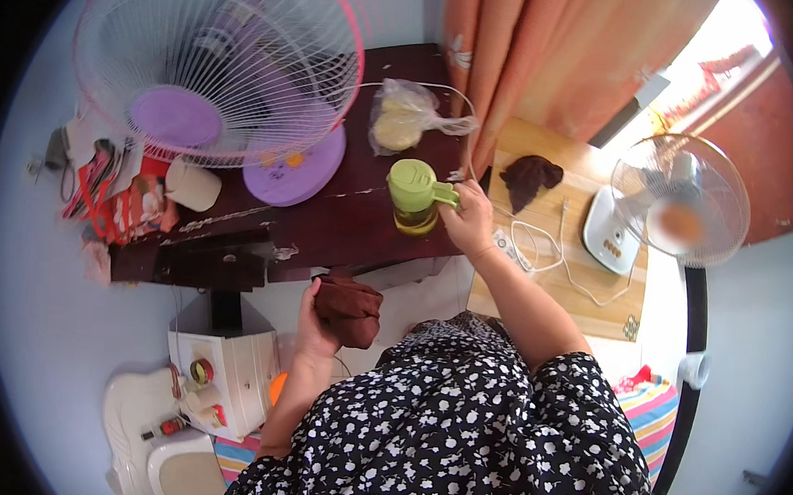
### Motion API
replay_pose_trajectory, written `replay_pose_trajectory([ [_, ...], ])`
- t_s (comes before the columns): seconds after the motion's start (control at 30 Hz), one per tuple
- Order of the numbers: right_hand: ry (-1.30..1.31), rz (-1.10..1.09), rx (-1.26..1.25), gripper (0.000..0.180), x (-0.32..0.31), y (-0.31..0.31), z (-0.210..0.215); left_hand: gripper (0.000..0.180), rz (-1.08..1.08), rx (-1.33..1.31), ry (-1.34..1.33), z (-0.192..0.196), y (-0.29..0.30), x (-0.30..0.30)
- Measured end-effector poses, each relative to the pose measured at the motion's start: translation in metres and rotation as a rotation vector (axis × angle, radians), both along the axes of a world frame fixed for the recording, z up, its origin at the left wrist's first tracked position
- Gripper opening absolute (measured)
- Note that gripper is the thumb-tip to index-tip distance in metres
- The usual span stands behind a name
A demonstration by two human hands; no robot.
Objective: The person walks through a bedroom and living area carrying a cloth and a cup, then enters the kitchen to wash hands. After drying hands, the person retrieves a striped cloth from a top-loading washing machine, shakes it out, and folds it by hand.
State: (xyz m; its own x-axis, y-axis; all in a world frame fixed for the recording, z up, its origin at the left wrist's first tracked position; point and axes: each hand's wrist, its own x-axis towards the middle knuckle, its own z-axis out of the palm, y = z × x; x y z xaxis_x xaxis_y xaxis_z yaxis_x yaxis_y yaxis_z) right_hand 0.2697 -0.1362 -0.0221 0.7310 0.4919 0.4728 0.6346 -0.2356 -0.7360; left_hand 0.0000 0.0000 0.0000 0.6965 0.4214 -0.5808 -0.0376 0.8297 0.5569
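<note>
Wearing a black dress patterned with white flowers, and looking down over it at two bare forearms. Holding a bunched brown cloth in the left hand, just before the near edge of a dark table, with the visible fingers drawn in narrow against the left side of the fabric. Cannot tell how the fingers hidden beneath the fabric lie. Reaching farther out with the right hand, and gripping the green handle of a jug with fingers curled around it. Keeping the jug upright at the right-hand part of the dark table, with a green lid on top and a clear, yellowish body below. Cannot tell whether resting it on the tabletop or holding it slightly above.

To the right, facing a light wooden table with a white cord in loops, a crumpled dark rag and a small white fan. To the left, facing a large purple fan with a pink-rimmed cage, near a pale cup. Beyond the jug, facing a clear plastic bag of pale round things. Farthest out, facing an orange curtain beside a bright window.
</note>
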Motion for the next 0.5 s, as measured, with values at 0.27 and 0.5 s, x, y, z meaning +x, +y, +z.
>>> replay_pose_trajectory([
  [0.27,0.107,-0.128,0.204,0.013,-0.037,-0.101,0.01,0.059,-0.256,-0.065,-0.071,0.004,0.0,0.026],
  [0.5,0.337,-0.475,0.308,0.005,-0.091,-0.229,0.021,0.069,-0.462,-0.078,-0.005,0.012,-0.039,0.061],
])
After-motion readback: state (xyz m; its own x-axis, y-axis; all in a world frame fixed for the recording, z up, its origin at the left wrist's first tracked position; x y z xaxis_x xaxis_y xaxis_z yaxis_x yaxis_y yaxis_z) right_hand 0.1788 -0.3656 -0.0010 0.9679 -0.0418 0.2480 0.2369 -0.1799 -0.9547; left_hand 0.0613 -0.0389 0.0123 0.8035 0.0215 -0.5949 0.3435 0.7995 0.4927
